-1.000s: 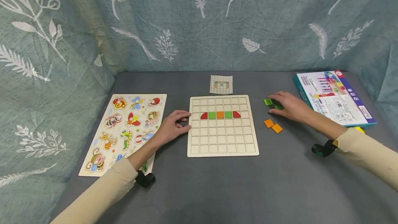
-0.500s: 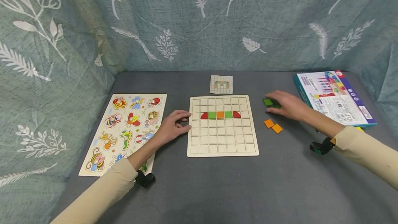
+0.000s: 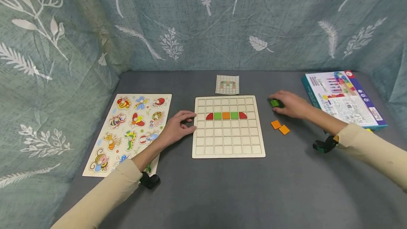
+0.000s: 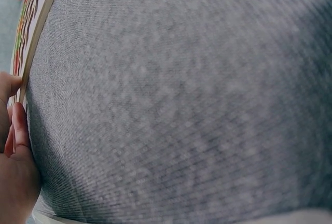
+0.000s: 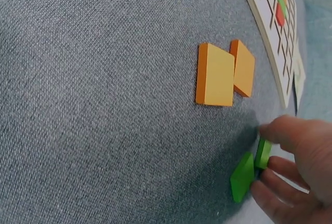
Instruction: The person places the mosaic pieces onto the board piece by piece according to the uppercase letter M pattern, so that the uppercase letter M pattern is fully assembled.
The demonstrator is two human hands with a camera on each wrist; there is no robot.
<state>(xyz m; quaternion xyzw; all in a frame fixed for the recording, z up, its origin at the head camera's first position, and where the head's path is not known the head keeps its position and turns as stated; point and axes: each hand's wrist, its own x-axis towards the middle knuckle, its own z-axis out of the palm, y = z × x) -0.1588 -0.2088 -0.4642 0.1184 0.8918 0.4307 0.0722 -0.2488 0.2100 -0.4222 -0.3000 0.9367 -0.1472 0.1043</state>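
A square wooden grid board [image 3: 229, 150] lies mid-table, with a row of red, green and orange tiles [image 3: 226, 115] in it. My left hand [image 3: 176, 127] touches the board's left edge with thumb and fingertips; in the left wrist view those fingertips [image 4: 19, 117] meet the rim. Right of the board, my right hand [image 3: 290, 104] has thumb and fingers around a green tile [image 5: 263, 152]. A second green tile [image 5: 242, 177] lies against its fingers. Two orange square tiles [image 3: 279, 127] rest on the table nearer the front, side by side.
A small printed pattern card [image 3: 227, 84] lies behind the board. An insect picture puzzle [image 3: 127, 133] is at left, partly under the left forearm. A colourful box [image 3: 346, 98] sits at back right, with something yellow [image 3: 369, 130] peeking out beside it.
The right hand has shifted slightly left, its fingers drawing in around the green tiles, which now sit closer together. The left hand stays at the board's edge. The head view has tilted a little.
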